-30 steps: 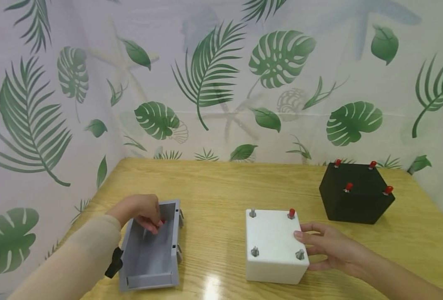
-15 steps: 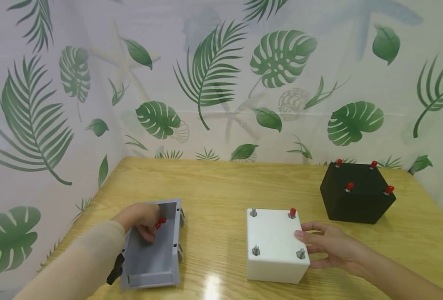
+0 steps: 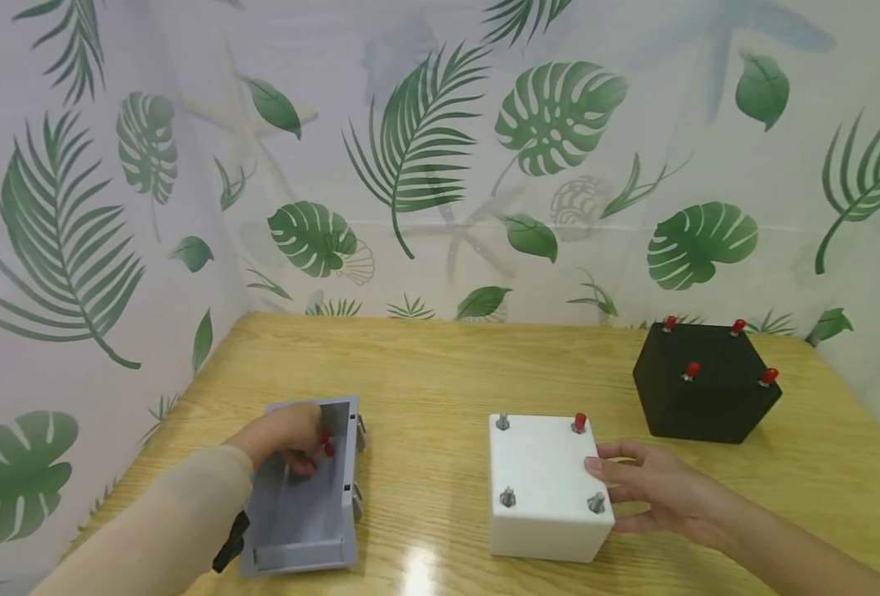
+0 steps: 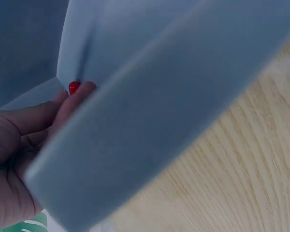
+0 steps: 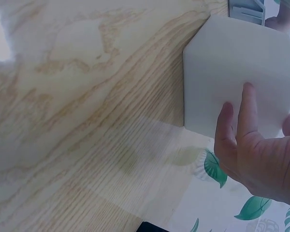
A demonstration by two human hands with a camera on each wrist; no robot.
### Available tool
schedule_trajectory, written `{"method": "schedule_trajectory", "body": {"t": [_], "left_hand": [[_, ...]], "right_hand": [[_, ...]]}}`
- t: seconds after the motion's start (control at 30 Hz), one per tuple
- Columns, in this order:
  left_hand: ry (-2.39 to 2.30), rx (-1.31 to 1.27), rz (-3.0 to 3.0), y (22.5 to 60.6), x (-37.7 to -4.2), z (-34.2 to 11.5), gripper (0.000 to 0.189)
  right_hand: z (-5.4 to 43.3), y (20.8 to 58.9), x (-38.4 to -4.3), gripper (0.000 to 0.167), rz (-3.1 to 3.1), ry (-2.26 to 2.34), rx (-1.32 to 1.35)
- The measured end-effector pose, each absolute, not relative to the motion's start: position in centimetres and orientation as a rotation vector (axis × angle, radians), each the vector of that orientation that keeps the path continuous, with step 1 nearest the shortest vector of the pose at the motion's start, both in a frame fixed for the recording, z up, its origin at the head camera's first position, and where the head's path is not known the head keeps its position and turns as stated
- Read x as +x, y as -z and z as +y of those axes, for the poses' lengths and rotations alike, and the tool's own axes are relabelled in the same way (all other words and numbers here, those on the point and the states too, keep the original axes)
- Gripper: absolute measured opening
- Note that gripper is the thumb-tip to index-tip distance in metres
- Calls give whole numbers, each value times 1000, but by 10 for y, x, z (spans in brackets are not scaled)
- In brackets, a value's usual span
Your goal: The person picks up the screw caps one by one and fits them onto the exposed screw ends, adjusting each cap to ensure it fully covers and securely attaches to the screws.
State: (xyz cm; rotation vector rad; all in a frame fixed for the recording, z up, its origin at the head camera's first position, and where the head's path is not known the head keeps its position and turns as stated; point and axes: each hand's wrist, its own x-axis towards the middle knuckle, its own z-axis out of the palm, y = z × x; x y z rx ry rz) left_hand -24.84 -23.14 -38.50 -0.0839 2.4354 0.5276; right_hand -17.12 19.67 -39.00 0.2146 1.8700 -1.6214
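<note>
My left hand (image 3: 300, 432) reaches down into a grey plastic bin (image 3: 301, 556) at the left. Small red caps (image 3: 329, 449) lie by its fingers in the head view. In the left wrist view one red cap (image 4: 74, 87) shows at the fingertips; the bin's wall hides part of the hand, so its hold is unclear. My right hand (image 3: 656, 492) rests against the right side of a white block (image 3: 540, 468), thumb on the top edge, fingers spread along the side. Metal bolts (image 3: 507, 497) stand at the block's top corners; a red cap (image 3: 579, 421) covers the far right one.
A black block (image 3: 700, 397) with red caps on its top bolts stands at the back right of the wooden table (image 3: 425, 364). Leaf-patterned cloth (image 3: 425, 165) hangs behind and at the left. Bare wood separates the bin from the white block.
My left hand has shifted slightly inside the bin, and the red caps beside its fingers have changed position. The right hand and the white block stay where they were.
</note>
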Motion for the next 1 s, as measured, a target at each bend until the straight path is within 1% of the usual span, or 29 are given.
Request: {"method": "schedule_trajectory", "body": {"t": [0.1, 0.2, 0.23, 0.33, 0.43, 0.53, 0.67, 0.77, 0.93, 1.0], "left_hand": [[-543, -40, 2461, 385, -247, -232, 12], [-551, 31, 2502, 386, -245, -232, 7], [-551, 66, 2513, 386, -244, -232, 8], [-538, 163, 2550, 386, -241, -229, 24], [-494, 262, 2579, 385, -241, -225, 30], [-426, 314, 2606, 386, -241, -220, 21], [-386, 299, 2628, 391, -241, -219, 10], [-377, 304, 2648, 395, -239, -221, 8], [-391, 383, 2677, 397, -236, -224, 16], [-386, 396, 2684, 397, -236, -223, 15]], "right_hand": [[197, 391, -171, 66, 1867, 1623, 212], [196, 391, -171, 65, 1864, 1625, 208], [196, 391, -171, 65, 1862, 1626, 208], [195, 391, -172, 64, 1861, 1627, 207], [195, 391, -172, 64, 1866, 1628, 210], [196, 391, -172, 63, 1866, 1630, 204], [195, 391, -172, 62, 1851, 1633, 190], [194, 391, -172, 62, 1853, 1631, 194], [192, 390, -172, 63, 1871, 1625, 217], [192, 389, -172, 64, 1873, 1622, 221]]}}
